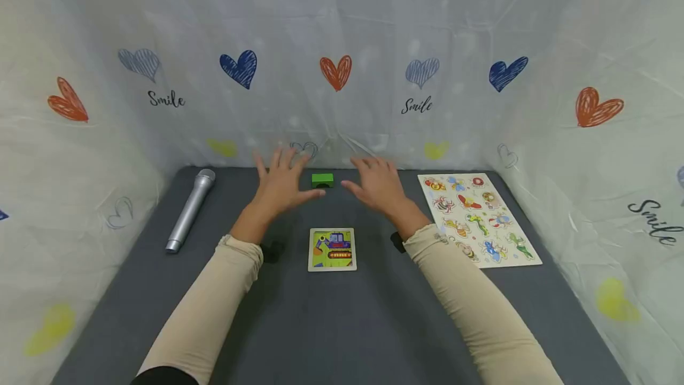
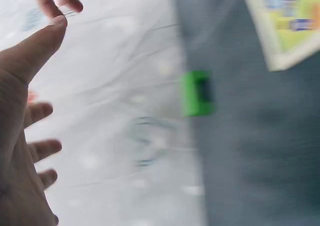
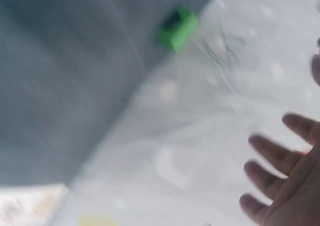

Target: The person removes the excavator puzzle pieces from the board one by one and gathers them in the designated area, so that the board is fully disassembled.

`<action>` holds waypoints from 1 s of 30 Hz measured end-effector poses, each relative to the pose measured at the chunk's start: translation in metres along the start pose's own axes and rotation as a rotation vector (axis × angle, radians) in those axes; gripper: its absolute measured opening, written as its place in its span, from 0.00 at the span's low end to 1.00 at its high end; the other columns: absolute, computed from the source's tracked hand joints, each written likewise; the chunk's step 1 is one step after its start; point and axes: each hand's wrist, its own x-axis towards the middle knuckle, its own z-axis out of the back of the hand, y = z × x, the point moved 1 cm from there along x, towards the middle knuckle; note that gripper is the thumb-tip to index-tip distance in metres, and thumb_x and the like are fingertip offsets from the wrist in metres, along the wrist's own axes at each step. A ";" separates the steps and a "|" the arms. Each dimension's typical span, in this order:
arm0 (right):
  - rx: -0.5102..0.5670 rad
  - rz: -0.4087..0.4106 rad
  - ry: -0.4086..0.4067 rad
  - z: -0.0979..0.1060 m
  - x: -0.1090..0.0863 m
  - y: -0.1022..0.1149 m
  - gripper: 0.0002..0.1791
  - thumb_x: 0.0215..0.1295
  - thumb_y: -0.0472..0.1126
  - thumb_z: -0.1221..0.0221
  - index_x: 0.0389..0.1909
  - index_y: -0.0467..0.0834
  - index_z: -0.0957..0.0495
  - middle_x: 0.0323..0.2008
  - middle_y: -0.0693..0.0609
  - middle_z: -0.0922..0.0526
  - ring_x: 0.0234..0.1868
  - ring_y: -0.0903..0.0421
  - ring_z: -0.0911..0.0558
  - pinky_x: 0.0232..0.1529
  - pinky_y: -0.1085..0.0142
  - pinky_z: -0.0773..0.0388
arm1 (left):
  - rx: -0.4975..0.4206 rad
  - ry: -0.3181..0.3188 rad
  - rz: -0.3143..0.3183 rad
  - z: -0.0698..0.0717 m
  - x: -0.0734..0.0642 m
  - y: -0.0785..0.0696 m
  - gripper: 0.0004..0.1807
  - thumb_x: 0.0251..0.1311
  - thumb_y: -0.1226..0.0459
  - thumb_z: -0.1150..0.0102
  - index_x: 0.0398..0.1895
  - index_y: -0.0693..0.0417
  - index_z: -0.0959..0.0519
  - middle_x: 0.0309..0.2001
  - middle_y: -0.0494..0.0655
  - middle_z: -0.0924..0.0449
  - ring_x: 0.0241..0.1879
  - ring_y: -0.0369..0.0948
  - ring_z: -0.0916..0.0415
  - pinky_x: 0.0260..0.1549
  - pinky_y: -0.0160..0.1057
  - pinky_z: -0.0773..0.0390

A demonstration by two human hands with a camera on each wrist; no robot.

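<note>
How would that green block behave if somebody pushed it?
The green block would probably slide rather than roll, given its flat, boxy faces. Its straight edges suggest it's stiff, and its small size hints at light weight.

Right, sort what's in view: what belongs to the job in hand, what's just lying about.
Probably the job:
- left hand and right hand, fingers spread
- green block, between them, untouched

Probably just lying about:
- digger picture, between the forearms
- microphone, far left
- bug board, right

Pale sheeting [image 1: 374,5] printed with hearts [image 1: 238,69] lines three sides of a grey table [image 1: 331,325].
</note>
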 end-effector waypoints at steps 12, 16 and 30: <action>0.162 0.159 0.161 -0.101 -0.034 0.030 0.19 0.66 0.47 0.38 0.56 0.45 0.20 0.52 0.47 0.18 0.56 0.45 0.23 0.58 0.47 0.29 | -0.206 0.246 -0.247 -0.103 -0.067 0.020 0.26 0.56 0.48 0.33 0.57 0.45 0.20 0.67 0.54 0.32 0.71 0.57 0.44 0.62 0.73 0.50; 0.168 0.174 0.205 -0.114 -0.037 0.036 0.20 0.67 0.49 0.39 0.57 0.48 0.21 0.53 0.49 0.19 0.55 0.46 0.23 0.57 0.47 0.29 | -0.243 0.285 -0.284 -0.113 -0.077 0.021 0.27 0.56 0.47 0.33 0.59 0.41 0.21 0.71 0.54 0.38 0.73 0.58 0.50 0.62 0.73 0.51; 0.126 0.153 0.214 -0.131 -0.034 0.045 0.21 0.66 0.52 0.39 0.58 0.51 0.21 0.50 0.52 0.22 0.49 0.51 0.24 0.51 0.55 0.28 | -0.233 0.270 -0.294 -0.125 -0.084 0.028 0.26 0.58 0.45 0.37 0.60 0.35 0.22 0.73 0.48 0.40 0.74 0.55 0.51 0.63 0.72 0.54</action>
